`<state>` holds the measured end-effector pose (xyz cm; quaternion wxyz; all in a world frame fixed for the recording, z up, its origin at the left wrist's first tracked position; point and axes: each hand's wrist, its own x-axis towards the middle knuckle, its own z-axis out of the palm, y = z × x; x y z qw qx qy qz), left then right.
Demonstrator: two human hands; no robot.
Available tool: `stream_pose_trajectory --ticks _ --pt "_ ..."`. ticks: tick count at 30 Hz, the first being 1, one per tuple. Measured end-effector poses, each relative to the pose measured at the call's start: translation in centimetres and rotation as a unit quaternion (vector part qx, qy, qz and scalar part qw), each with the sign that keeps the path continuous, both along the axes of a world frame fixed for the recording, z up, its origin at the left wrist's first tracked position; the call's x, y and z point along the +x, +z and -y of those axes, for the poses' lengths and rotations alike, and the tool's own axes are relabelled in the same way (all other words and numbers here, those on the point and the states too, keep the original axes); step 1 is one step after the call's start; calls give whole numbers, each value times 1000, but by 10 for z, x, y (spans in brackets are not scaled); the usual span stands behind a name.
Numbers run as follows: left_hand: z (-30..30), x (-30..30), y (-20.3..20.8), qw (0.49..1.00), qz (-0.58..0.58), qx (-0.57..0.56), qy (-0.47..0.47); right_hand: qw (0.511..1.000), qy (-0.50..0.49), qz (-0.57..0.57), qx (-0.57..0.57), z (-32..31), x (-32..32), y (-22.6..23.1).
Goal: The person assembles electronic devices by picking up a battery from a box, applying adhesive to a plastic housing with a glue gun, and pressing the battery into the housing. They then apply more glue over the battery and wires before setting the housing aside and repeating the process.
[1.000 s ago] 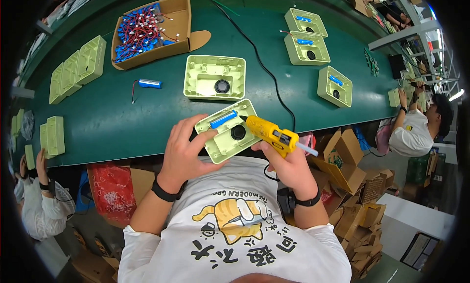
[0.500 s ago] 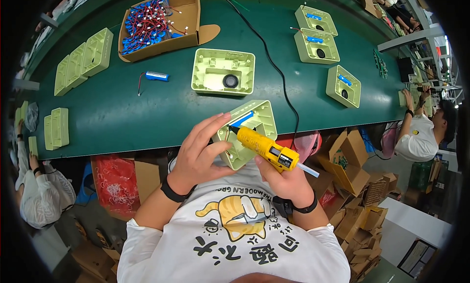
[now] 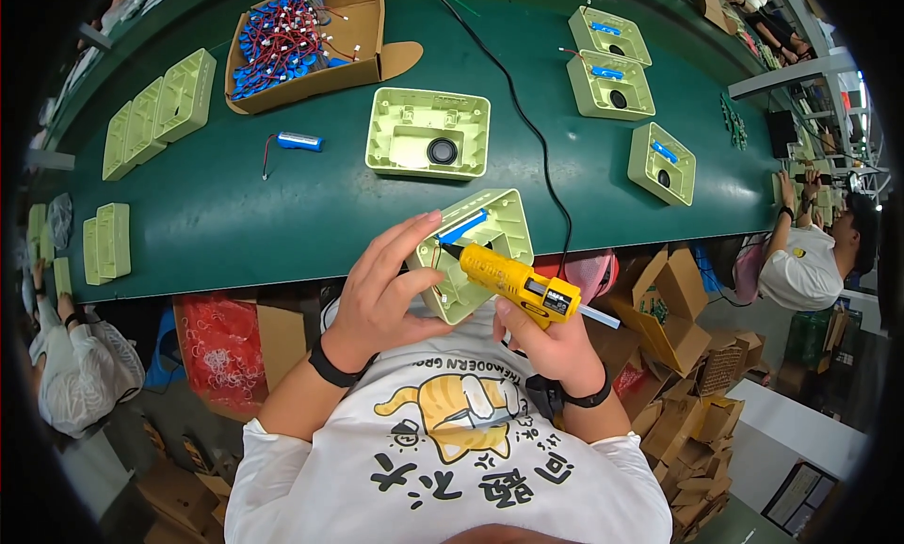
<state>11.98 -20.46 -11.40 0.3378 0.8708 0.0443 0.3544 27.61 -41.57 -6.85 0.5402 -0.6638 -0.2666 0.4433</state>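
Note:
My left hand (image 3: 381, 295) grips the left side of a pale green plastic housing (image 3: 513, 222), which is tilted at the table's near edge. Inside it lies a blue cylindrical battery (image 3: 463, 226) along the far wall, with a thin lead running down beside my fingers. My right hand (image 3: 551, 342) is closed round the handle of a yellow glue gun (image 3: 504, 276). The gun's black nozzle points left into the housing, close to the battery's left end. A translucent glue stick (image 3: 600, 316) sticks out of its back. The gun covers part of the housing's inside.
Another green housing with a black speaker (image 3: 442, 151) stands just beyond. A loose battery (image 3: 299, 142) lies left of it, below a cardboard box (image 3: 363, 85) of wired batteries. A black cable (image 3: 527, 120) crosses the green table (image 3: 254, 215). Fitted housings (image 3: 650, 182) stand right; co-workers sit both sides.
The back of the glue gun has shifted slightly right, while its nozzle stays by the battery's left end. The housing is tipped a little differently, showing more of the battery.

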Motion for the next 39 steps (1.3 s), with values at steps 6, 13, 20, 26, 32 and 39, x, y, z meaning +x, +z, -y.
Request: stream_pose_trajectory --ticks 6,13,20,26,32,39 --pt "0 -1 0 1000 -9 10 1 1000 4 -15 -20 0 3 4" --pt "-2 1 -4 1000 4 22 7 996 -52 -64 -20 -1 3 8" --pt "-10 1 1 999 -30 3 16 990 -14 -143 5 5 23 15" --pt "-10 59 31 997 -33 72 21 918 -96 -281 262 39 31 -1" --pt "23 174 -2 996 -23 -85 -20 881 -64 -314 349 48 23 -1" --pt "35 223 -31 962 -130 -226 -80 874 -127 -319 344 56 25 -14"
